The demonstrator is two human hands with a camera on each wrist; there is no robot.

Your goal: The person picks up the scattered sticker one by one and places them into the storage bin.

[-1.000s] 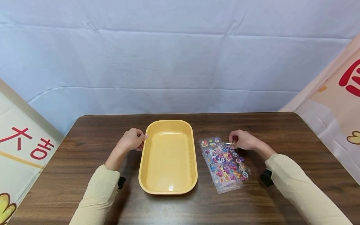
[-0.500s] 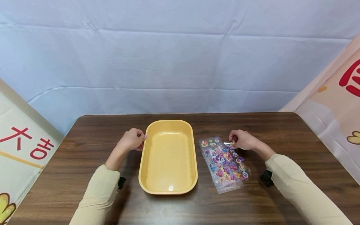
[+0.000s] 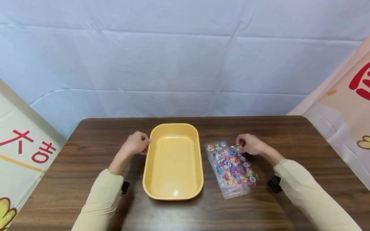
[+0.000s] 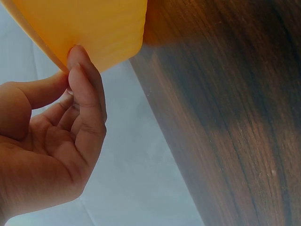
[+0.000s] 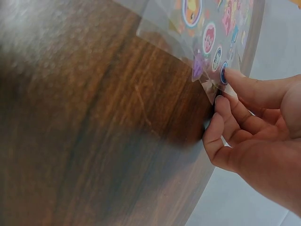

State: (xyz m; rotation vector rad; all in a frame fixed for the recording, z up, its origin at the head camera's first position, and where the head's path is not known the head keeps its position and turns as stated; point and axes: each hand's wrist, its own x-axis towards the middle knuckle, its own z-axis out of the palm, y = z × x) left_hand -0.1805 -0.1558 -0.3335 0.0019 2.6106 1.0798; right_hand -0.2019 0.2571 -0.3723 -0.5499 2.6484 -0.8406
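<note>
A yellow rectangular tray (image 3: 173, 166) with rounded corners sits on the table, nothing inside it. My left hand (image 3: 137, 143) pinches its left rim; in the left wrist view the thumb lies on the rim and the fingertips press the outer wall (image 4: 113, 33). To the tray's right lies an overlapping stack of clear sticker sheets (image 3: 228, 168) printed with colourful cartoon figures. At the far right corner of the stack, my right hand (image 3: 251, 144) pinches a sticker sheet (image 5: 209, 40) between thumb and fingers. How many sheets it holds I cannot tell.
The dark wood-grain table (image 3: 95, 150) ends at a far edge before a pale cloth backdrop (image 3: 179, 64). Printed banners with red characters hang at the left (image 3: 26, 154) and right (image 3: 347, 106).
The top sticker sheet's held corner has lifted and the sheet has shifted slightly, still in my right hand's pinch. My left hand and the tray stay in place.
</note>
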